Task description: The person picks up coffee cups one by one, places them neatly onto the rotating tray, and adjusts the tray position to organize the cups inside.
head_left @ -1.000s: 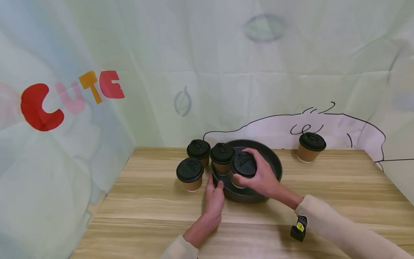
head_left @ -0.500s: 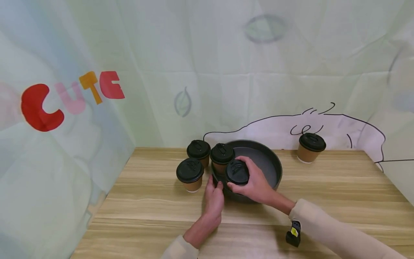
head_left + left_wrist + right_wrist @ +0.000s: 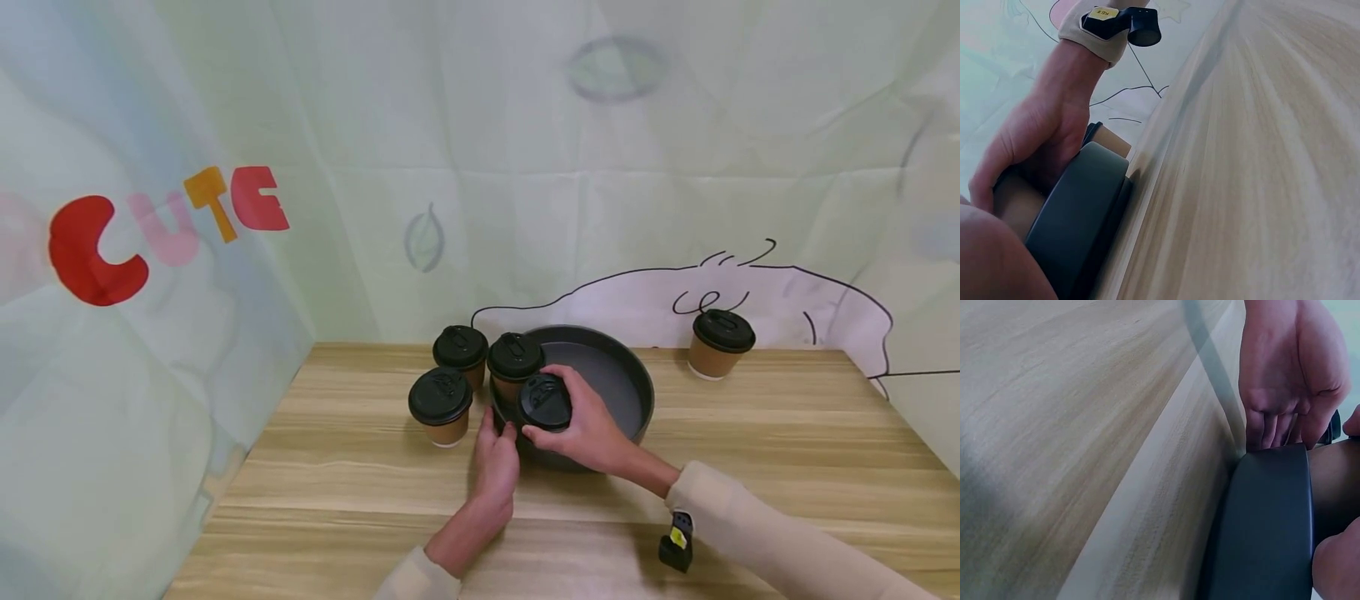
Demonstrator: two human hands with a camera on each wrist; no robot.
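Observation:
A paper coffee cup with a black lid [image 3: 545, 402] stands low inside the dark round pan [image 3: 647, 392], near its front left wall. My right hand [image 3: 587, 421] grips this cup around its side, thumb in front and fingers behind. At the pan's left side, my left hand [image 3: 497, 462] holds the wall, its straight fingers outside and thumb at the rim. That grip also shows in the right wrist view, where the left hand [image 3: 1294, 369] meets the pan [image 3: 1260, 519]. Another lidded cup [image 3: 515, 357] stands in the pan, just behind the gripped one.
Two lidded cups, one behind [image 3: 461, 347] and one in front [image 3: 441, 404], stand on the wooden table [image 3: 337, 500] left of the pan. A further cup [image 3: 720, 343] is at the back right. A printed cloth [image 3: 450, 167] hangs behind the table.
My right hand has moved the gripped cup left and slightly forward toward me, lower into the pan, closer to my left thumb. My left hand and the other cups have stayed put.

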